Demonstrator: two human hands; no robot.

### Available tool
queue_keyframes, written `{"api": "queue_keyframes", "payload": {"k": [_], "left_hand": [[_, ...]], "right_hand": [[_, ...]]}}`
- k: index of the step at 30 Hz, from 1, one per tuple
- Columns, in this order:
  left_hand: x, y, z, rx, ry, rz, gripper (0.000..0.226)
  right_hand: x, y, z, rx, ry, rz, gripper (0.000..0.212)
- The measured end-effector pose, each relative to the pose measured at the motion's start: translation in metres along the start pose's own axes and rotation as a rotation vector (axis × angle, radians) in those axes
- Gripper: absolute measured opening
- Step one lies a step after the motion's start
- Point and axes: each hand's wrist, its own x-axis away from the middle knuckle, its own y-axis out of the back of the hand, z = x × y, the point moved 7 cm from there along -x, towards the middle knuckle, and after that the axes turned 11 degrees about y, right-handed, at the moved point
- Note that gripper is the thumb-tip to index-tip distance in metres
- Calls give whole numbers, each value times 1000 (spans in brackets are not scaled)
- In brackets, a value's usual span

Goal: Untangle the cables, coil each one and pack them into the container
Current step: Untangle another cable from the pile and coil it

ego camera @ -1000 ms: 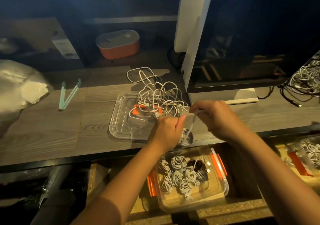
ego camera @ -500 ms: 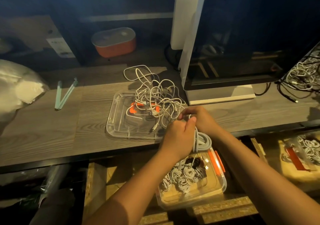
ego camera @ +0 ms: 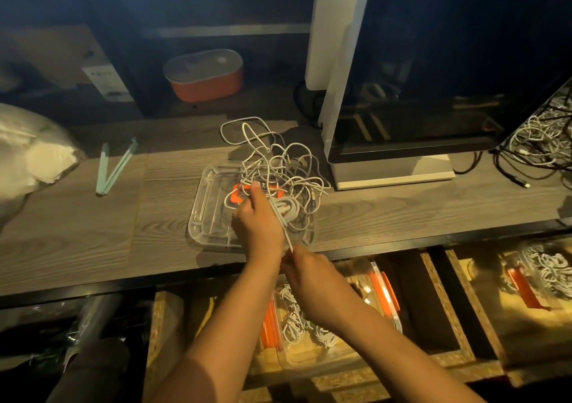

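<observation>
Two hands were engaged: the left hand [ego camera: 258,220] gripped the part-wound coil [ego camera: 286,208] above the tangle [ego camera: 278,161] on the clear tray [ego camera: 205,216]; the right hand [ego camera: 309,271] pinched its free end [ego camera: 288,240] taut. Advised: keep tension even and loops equal before lowering it into the container [ego camera: 383,291] below.

No text is legible; the white label [ego camera: 104,81] is too blurred.

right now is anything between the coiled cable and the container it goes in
Only the person's own right hand, which crosses above the clear container below the desk edge. The left hand holds the coiled cable over the desk.
</observation>
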Motion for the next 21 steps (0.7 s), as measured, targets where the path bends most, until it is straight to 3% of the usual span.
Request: {"api": "queue_keyframes", "payload": {"k": [4, 7, 11, 17, 21], "left_hand": [[-18, 0, 10, 121, 84, 25, 45], [-26, 5, -3, -73, -150, -8, 50], [-1, -10, -8, -382, -429, 94, 54], [20, -31, 1, -415, -512, 389, 49], [28, -39, -1, -282, -321, 579, 45]], "right_hand": [[16, 2, 14, 34, 125, 73, 17], [24, 20, 28, 44, 205, 29, 17], [8, 55, 35, 88, 281, -8, 35], [-13, 88, 3, -192, 134, -44, 30], [-18, 96, -9, -595, 25, -46, 29]]}}
